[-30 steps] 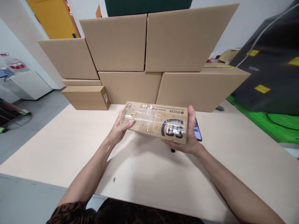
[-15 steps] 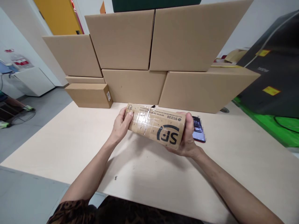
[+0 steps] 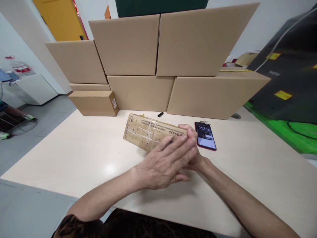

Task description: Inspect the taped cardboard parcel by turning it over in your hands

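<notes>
A small brown cardboard box (image 3: 141, 130) with black print and shiny clear tape is held tilted above the table. My right hand (image 3: 195, 155) grips its right end, thumb along the top edge; most of its fingers are hidden behind my left hand. Across the right half of the box's front lies my left hand (image 3: 165, 162), flat, fingers stretched toward the right and covering the large logo. Whether its palm presses on the box or hovers just over it, I cannot tell.
A phone (image 3: 206, 135) with a lit screen lies right of the box. Behind it is a small black object (image 3: 160, 114). Large cardboard boxes (image 3: 126, 46) are stacked along the back of the table (image 3: 74, 158), with a smaller carton (image 3: 92, 103) at left.
My left hand has let go of the box's left end and swung right, across its front. The box has shifted slightly left in my right hand, uncovering the phone and the black object.
</notes>
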Action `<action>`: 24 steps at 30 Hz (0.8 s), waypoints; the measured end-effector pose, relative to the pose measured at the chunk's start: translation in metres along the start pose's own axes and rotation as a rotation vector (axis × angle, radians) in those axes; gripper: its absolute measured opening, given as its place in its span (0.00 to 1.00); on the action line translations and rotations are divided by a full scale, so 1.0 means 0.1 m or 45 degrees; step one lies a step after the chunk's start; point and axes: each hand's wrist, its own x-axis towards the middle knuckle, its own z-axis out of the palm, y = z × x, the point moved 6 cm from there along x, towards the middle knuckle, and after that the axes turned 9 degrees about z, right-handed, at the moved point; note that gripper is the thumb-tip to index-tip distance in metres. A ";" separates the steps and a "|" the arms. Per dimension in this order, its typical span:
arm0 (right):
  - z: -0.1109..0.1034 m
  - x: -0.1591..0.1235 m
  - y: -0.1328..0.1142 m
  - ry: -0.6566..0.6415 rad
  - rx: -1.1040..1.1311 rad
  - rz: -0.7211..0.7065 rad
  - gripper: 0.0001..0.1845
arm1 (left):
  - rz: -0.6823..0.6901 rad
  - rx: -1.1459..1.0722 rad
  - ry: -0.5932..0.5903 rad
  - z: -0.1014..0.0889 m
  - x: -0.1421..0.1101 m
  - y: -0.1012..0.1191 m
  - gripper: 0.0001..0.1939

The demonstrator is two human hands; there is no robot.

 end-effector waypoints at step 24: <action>0.20 -0.19 -0.62 0.100 -0.451 -0.825 0.63 | -1.135 -1.004 0.823 -0.54 -1.01 -1.54 0.38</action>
